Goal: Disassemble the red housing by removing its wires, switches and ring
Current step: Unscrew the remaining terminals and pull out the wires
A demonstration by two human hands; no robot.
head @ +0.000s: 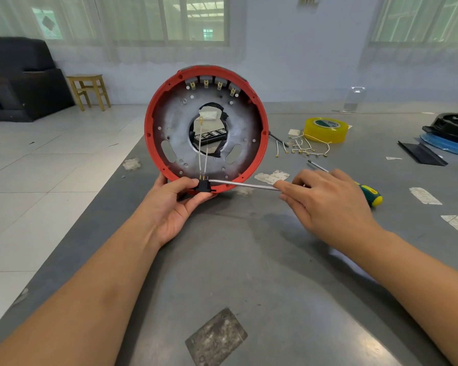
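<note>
The round red housing [259,107] stands on edge on the grey table [249,260], its open side facing me. Several switches [212,84] sit along its upper inner rim. My left hand [175,204] grips the bottom rim, thumb beside a black switch [203,185] from which two thin wires [202,157] rise toward the centre hole. My right hand [325,202] holds a screwdriver with a green and yellow handle [372,194]; its steel shaft [243,184] reaches left to the black switch.
Loose removed wires [307,150] lie right of the housing beside a yellow tape roll [325,129]. A second screwdriver tip [316,165] shows behind my right hand. A black strip [421,153] and black and blue parts [450,133] lie at the far right. Table's left edge runs near the housing.
</note>
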